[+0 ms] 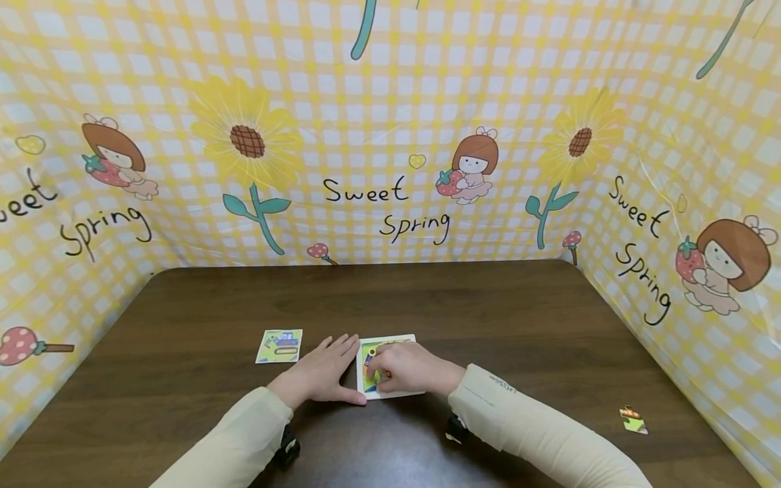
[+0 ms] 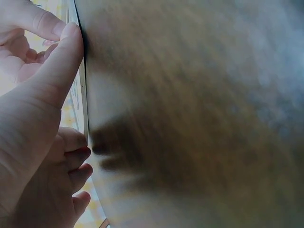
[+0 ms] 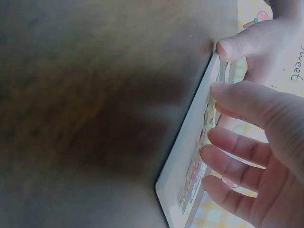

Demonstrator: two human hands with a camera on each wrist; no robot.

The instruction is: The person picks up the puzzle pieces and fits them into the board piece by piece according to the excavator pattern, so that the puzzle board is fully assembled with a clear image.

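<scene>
A jigsaw puzzle in a white-rimmed tray [image 1: 392, 396] lies on the table between the hands, its colourful picture partly covered. My left hand [image 1: 323, 369] rests flat at the tray's left side, fingers stretched out, with the thumb touching its near-left corner. Over the picture is my right hand [image 1: 407, 368], its fingers bent loosely and the tips on the puzzle's surface. In the right wrist view, the right thumb [image 3: 242, 99] lies along the tray's near rim [image 3: 183, 137], and no piece shows between the fingers. What sits under the right palm is hidden.
A square picture card [image 1: 279, 346] with a vehicle on it lies left of the left hand. One loose puzzle piece [image 1: 633, 420] is far to the right on the brown table [image 1: 244, 434]. A checked cloth [image 1: 342, 102] encloses the table's back and sides.
</scene>
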